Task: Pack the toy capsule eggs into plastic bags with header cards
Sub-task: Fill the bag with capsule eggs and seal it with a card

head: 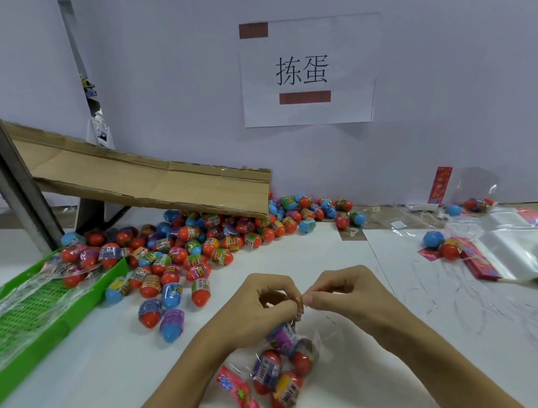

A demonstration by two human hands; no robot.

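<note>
At the bottom centre of the frame a clear bag (pixel 285 365) already holds several capsule eggs, with a pink header card (pixel 237 391) lying at its lower left end. Just above it both hands meet at the bag's mouth: the left hand (pixel 265 298) and right hand (pixel 341 293) each have their fingers (pixel 307 298) pinched on the plastic, seemingly closing or gathering it. So this bag looks filled and close to finished.

Farther up on the left, a green tray (pixel 52 327) carries what appear to be packed bags. At the right edge lie empty bags with red cards (pixel 513 253), plus a few loose eggs.

Beyond, across the middle of the tabletop (pixel 294 258), a big heap of loose eggs (pixel 202 239) spills from under a cardboard chute (pixel 157 183). Most of the work seems still ahead.
</note>
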